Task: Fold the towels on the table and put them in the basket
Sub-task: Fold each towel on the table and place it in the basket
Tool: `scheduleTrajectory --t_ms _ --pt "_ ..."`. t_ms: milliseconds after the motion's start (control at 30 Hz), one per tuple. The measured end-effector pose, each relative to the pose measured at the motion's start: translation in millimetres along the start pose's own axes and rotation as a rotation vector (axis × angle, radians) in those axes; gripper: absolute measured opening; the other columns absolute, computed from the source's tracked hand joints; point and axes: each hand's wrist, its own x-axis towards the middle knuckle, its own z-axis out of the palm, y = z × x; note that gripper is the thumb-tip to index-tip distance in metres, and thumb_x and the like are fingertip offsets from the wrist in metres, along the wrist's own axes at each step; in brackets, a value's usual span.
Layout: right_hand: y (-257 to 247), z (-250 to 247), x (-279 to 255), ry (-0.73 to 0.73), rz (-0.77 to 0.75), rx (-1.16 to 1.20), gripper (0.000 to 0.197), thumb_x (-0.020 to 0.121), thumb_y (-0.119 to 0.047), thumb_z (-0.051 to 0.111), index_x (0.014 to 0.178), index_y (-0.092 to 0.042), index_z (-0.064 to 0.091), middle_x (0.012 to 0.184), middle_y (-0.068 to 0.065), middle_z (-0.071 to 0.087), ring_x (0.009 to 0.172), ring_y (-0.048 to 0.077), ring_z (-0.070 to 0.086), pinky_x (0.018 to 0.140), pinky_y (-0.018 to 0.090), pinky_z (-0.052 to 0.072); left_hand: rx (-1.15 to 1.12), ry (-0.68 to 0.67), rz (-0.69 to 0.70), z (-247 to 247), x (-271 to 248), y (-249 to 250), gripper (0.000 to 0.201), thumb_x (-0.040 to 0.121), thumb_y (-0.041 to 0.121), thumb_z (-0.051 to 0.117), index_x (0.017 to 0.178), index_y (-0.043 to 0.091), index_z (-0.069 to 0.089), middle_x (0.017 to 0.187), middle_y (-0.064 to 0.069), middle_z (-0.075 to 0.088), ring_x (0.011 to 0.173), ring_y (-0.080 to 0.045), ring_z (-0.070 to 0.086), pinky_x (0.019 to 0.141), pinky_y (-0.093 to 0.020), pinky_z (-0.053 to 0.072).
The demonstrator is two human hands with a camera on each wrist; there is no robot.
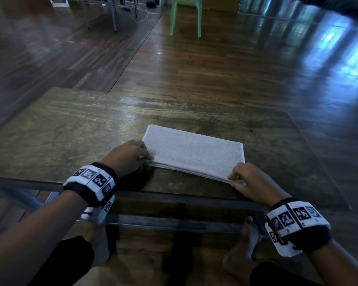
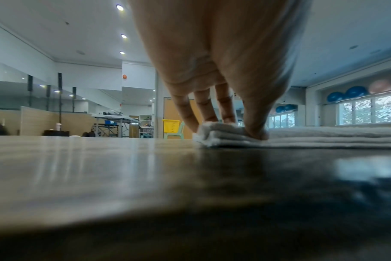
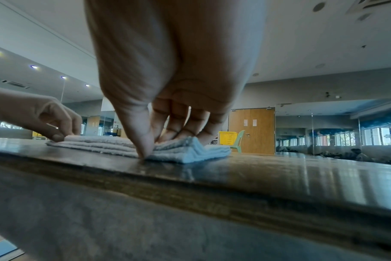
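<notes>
A white towel [image 1: 192,150], folded into several layers, lies flat on the wooden table [image 1: 74,129] near its front edge. My left hand [image 1: 147,157] pinches the towel's near left corner, thumb at the side and fingers on top, as the left wrist view shows around the towel [image 2: 324,136] and left hand [image 2: 223,127]. My right hand [image 1: 236,179] pinches the near right corner, with the thumb down at the table and fingers on the raised layers of the towel [image 3: 114,144] under the right hand [image 3: 165,144]. The yellow basket [image 3: 227,138] sits on a green chair far behind the table.
A green plastic chair [image 1: 185,15] stands on the wooden floor beyond the table, carrying the yellow basket [image 2: 171,125]. Bare tabletop stretches to the left of the towel and beyond it. The table's front edge [image 1: 174,196] is just below my hands, with my knees and feet under it.
</notes>
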Motion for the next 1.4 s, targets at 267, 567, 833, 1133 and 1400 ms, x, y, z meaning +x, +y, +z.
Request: scheduleTrajectory --t_ms 267,567,833,1133,1400 --pt "-1 -11 -6 -0.143 0.105 0.001 0.016 0.087 -0.038 0.059 0.073 -0.03 0.06 0.079 -0.009 0.063 0.075 0.004 0.058 0.073 0.027 0.051 -0.092 -0.121 0.029 -5 -22 0 0.018 0.082 0.035 0.067 0.097 0.027 0.073 0.091 0.016 0.055 0.084 -0.004 0.053 0.074 -0.025 0.047" --pt "-41 -27 56 -0.025 0.074 -0.061 0.022 0.09 -0.036 0.055 0.08 -0.02 0.066 0.075 -0.003 0.067 0.069 0.015 0.06 0.068 0.034 0.049 0.067 -0.001 -0.201 -7 -42 3 0.019 0.085 0.039 0.058 0.094 0.022 0.058 0.095 0.005 0.057 0.085 -0.019 0.056 0.07 -0.029 0.035" --pt "-132 -24 126 -0.093 -0.094 -0.154 0.024 0.092 -0.044 0.049 0.106 -0.027 0.06 0.106 -0.006 0.065 0.098 0.016 0.06 0.089 0.038 0.041 0.08 -0.136 -0.413 -9 -47 18 0.036 0.082 0.048 0.056 0.085 0.012 0.06 0.084 -0.005 0.065 0.078 -0.025 0.061 0.071 -0.035 0.049" --pt "-174 10 197 -0.315 -0.093 -0.311 0.04 0.096 -0.025 0.044 0.133 -0.011 0.046 0.136 0.012 0.049 0.119 0.029 0.05 0.096 0.04 0.042 -0.211 -0.144 -0.523 -1 -44 22 0.03 0.079 0.039 0.061 0.079 0.009 0.061 0.084 -0.015 0.064 0.08 -0.03 0.062 0.061 -0.031 0.04" --pt "-186 15 208 -0.27 -0.064 -0.365 0.028 0.091 -0.017 0.049 0.117 -0.013 0.058 0.119 0.008 0.058 0.112 0.028 0.053 0.104 0.048 0.027 -0.253 -0.123 -0.525 2 -45 27 0.037 0.08 0.038 0.06 0.084 0.001 0.057 0.087 -0.016 0.063 0.074 -0.032 0.059 0.057 -0.029 0.035"
